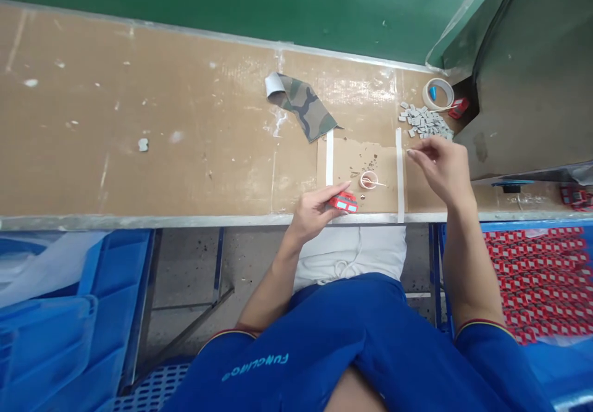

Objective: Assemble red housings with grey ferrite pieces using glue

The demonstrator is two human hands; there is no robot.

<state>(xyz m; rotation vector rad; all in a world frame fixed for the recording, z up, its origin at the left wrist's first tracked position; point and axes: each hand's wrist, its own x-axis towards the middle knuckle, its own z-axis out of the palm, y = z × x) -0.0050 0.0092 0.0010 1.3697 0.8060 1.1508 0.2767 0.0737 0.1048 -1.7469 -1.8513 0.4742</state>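
Note:
Near the table's front edge, my left hand (309,215) is closed on a small red toy vehicle part (345,202) with pale window-like panels, gripped between thumb and fingers. My right hand (443,168) hovers to the right of a cardboard sheet (347,152), thumb and fingertips pinched together; what they hold, if anything, is too small to name. Just beyond that hand lies a heap of small grey pieces (422,120). A little round cup (369,180) with a thin stick in it stands on the sheet between my hands, with dark crumbs around it.
A camouflage-patterned strip (308,108) lies partly curled behind the sheet. A tape roll (438,94) and another red part (458,108) sit at the back right, beside a dark panel (532,78). Rows of red parts (537,282) fill a blue crate below right. Blue crates (50,332) stand left.

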